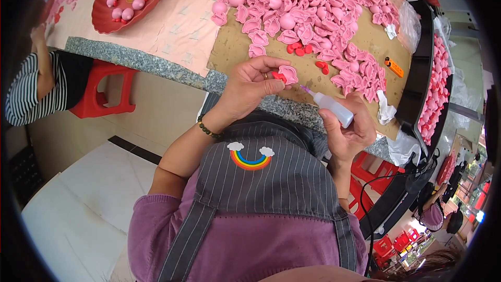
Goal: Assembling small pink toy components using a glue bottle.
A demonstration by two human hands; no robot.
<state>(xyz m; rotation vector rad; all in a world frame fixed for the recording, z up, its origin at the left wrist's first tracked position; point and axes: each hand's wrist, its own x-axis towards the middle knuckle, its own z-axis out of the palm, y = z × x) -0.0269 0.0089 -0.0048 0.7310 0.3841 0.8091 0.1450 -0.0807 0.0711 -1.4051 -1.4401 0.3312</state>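
Observation:
Between the thumb and fingers of my left hand (248,86) is a small pink plastic shell piece (289,74), with a red part (278,77) against it. Closed around a translucent white squeeze bottle (335,110) is my right hand (350,130). The bottle's thin purple nozzle (306,89) points at the pink piece, a small gap apart. Both hands are over the table's near edge. Just beyond them lie loose red parts (299,48) and a big heap of pink shell pieces (292,5).
A red dish (99,13) at the far left holds pink balls with red parts. To the right are an orange lighter (394,67), crumpled tissue (385,108) and a black-rimmed tray (421,104) of pink and red pieces. A co-worker (39,81) sits left by a red stool (107,91).

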